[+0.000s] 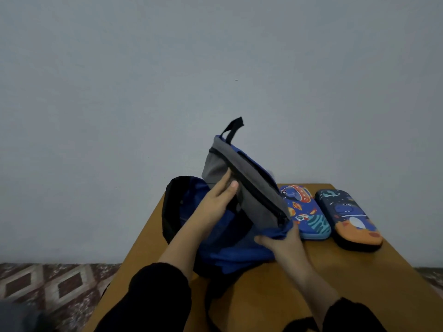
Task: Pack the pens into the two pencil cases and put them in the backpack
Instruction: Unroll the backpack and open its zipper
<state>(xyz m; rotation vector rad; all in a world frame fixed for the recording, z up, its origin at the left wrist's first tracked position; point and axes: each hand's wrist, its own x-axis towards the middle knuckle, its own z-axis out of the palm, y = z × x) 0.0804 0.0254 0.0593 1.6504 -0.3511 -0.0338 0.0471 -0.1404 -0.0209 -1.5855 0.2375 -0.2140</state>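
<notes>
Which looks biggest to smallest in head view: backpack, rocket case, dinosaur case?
1. Backpack, clearly largest.
2-3. Rocket case and dinosaur case look about alike; the backpack hides part of the rocket case, so no ranking between them.

Backpack point(242, 183) is looking like matt blue and grey cloth, both pencil cases point(304, 212) point(350, 219) are showing smooth moulded printed shells, table point(359, 271) is looking like smooth matt wood.
</notes>
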